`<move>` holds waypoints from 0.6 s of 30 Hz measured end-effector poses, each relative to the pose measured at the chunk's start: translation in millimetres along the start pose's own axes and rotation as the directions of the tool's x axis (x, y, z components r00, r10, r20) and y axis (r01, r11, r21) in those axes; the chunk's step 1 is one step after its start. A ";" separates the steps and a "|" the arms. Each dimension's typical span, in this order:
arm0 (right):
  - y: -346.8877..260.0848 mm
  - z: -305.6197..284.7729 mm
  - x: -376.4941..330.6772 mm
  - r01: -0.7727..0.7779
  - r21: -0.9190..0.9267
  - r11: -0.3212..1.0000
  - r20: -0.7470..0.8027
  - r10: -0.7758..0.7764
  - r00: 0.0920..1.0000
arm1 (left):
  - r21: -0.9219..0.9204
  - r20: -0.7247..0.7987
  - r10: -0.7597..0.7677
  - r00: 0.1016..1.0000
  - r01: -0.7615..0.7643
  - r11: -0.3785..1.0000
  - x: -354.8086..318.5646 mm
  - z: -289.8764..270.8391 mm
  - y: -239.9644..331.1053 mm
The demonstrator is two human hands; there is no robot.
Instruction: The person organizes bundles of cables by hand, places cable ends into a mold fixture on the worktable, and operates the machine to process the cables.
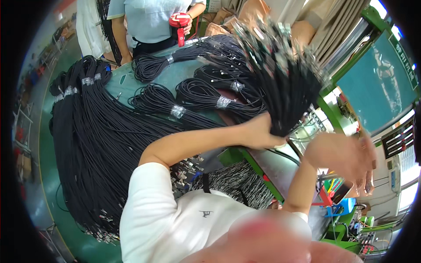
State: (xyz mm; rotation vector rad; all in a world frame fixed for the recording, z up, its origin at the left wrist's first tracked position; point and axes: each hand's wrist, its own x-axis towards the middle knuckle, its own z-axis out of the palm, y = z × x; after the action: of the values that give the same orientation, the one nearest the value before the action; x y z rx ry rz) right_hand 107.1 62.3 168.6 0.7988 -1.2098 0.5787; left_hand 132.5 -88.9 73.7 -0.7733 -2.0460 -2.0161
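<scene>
My left hand [259,131] is closed around a thick bunch of black cables [287,94], held up over the table. The bunch's upper ends, with many small metal connectors, fan out and are blurred. To the right of the bunch is my raised right hand [340,154]. Motion smears its fingers, so I cannot make out how they are set; it is apart from the bunch. Coiled black cable bundles [199,94], tied with clear tape, lie on the table just beyond my left forearm.
A large mass of long black cables [94,149] drapes over the table's left side. Across the green table [120,81] stands another person holding a red and white tape dispenser [180,22]. Tools, a blue holder [344,206] and a green-framed bench stand at right.
</scene>
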 end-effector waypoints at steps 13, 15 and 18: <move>-5.0 24.2 -12.6 0.143 0.116 0.983 0.219 -0.165 0.962 | -0.191 0.037 -0.162 0.986 0.166 0.967 -3.0 3.5 8.1; 9.7 13.6 -7.9 0.009 0.005 1.000 0.139 -0.009 0.990 | -0.148 -0.124 -0.258 0.958 0.239 0.960 -0.8 -0.2 4.4; 36.2 -8.2 -10.3 0.032 -0.769 -0.638 -0.029 0.085 0.996 | -0.358 0.111 -0.081 0.991 0.116 0.926 3.7 1.9 4.2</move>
State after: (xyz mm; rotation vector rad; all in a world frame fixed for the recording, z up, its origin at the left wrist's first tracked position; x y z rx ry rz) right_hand 81.5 91.0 165.7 -1.1547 -1.1618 -0.8624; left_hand 131.7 -86.4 79.0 -0.8556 -1.8087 -2.5057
